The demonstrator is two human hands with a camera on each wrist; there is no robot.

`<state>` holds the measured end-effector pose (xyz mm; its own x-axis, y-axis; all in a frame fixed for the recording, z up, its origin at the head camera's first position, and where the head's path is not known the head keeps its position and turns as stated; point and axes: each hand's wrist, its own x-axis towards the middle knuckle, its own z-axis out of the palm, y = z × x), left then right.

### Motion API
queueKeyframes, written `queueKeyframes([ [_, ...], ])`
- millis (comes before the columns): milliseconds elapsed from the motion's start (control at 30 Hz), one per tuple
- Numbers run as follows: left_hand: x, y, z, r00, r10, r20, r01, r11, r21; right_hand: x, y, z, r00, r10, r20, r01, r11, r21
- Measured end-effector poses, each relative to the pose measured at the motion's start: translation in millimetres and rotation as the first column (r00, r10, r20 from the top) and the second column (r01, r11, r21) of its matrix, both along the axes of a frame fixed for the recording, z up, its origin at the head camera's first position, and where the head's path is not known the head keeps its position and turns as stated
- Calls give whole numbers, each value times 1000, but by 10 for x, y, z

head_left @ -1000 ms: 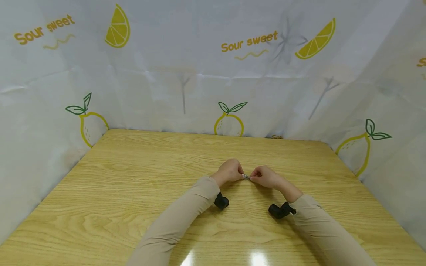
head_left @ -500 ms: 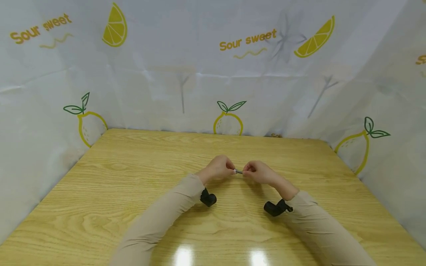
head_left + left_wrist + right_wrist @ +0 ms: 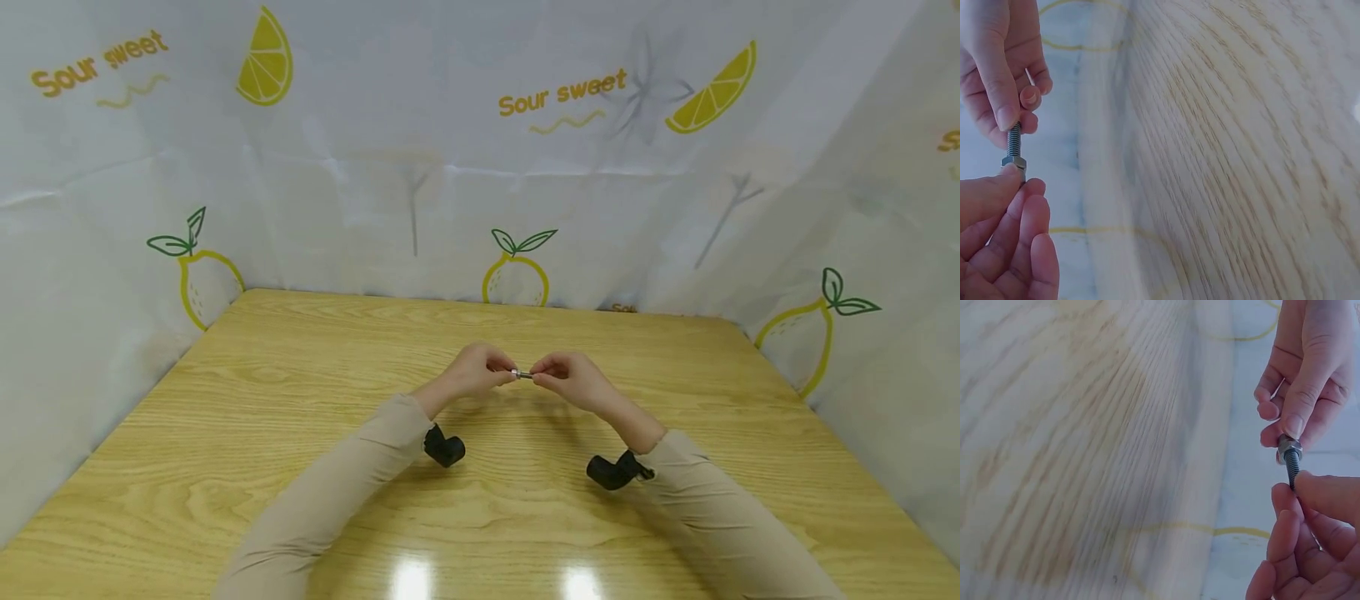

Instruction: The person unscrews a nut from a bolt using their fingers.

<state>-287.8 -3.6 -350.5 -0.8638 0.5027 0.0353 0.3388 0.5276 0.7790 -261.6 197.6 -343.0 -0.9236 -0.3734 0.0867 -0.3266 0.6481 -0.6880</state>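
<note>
A metal bolt (image 3: 525,375) spans the gap between both hands above the table. My left hand (image 3: 474,371) pinches its hexagonal end between thumb and fingertips. In the left wrist view, a hex nut (image 3: 1014,162) sits around the bolt right at the left thumb's tip; what lies beneath those fingertips is mostly hidden. My right hand (image 3: 573,379) pinches the opposite end by the threaded shaft (image 3: 1293,470), whose tip the fingers cover. The other fingers of both hands are loosely curled.
The wood-grain table (image 3: 337,350) extends beneath both hands. A white cloth (image 3: 360,208) printed with lemons surrounds its back and sides. Black wrist cameras hang under the left wrist (image 3: 444,448) and the right wrist (image 3: 618,471).
Both hands have shifted left and away from the body with the bolt between them, the left hand moving farther. More of the bolt and nut shows between the fingertips.
</note>
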Motion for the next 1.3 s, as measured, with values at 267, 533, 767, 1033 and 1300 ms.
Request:
queueKeyframes([
  [267,68,-160,30,1000,21,13,-22,998,66,56,-119,34,999,6,-52,-9,998,-56],
  [533,132,-300,34,999,31,13,-32,990,137,99,-216,62,995,39,-91,-46,996,-74],
  [767,215,-406,32,997,59,49,-67,980,187,148,-307,117,996,64,-57,-70,991,-116],
  [1033,301,-484,40,992,83,97,-105,963,247,170,-363,110,996,75,-37,-80,987,-141],
  [1300,359,-498,40,989,111,102,-135,953,270,184,-400,105,995,95,-15,-96,980,-175],
])
